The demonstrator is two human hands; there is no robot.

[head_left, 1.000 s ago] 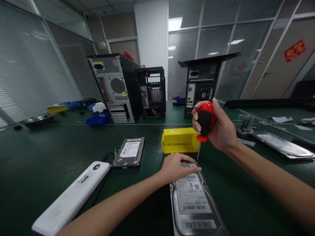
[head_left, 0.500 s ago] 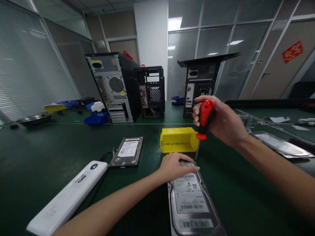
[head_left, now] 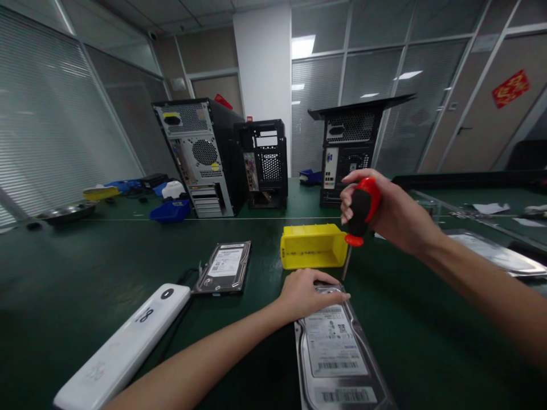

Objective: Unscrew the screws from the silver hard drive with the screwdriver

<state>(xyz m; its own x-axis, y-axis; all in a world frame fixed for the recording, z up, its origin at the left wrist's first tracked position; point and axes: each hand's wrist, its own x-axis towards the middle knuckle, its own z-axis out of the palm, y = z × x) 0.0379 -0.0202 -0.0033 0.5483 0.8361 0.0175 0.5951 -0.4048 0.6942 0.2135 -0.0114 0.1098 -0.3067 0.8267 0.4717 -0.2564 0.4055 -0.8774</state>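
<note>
A silver hard drive (head_left: 335, 350) with a white label lies on the green table close in front of me. My left hand (head_left: 305, 293) grips its far end, thumb on the top face and fingers curled at the far edge. In my right hand (head_left: 384, 208) is a red and black screwdriver (head_left: 361, 210), its handle held upright in closed fingers. The shaft points down to the drive's far right corner; whether the tip touches it I cannot tell. Just beyond stands a yellow bin (head_left: 314, 246) on its side, with small bits inside that look like screws.
A second hard drive (head_left: 226, 266) lies left of the bin, beside a white power bank (head_left: 123, 347) with a cable. Computer cases (head_left: 196, 154) stand at the back, near a blue bin (head_left: 170, 210). Another drive (head_left: 496, 250) lies at the right.
The screwdriver handle has turned in my right hand, now showing more of its black side, and its shaft leans more. My left hand stays on the drive. The view has shifted slightly.
</note>
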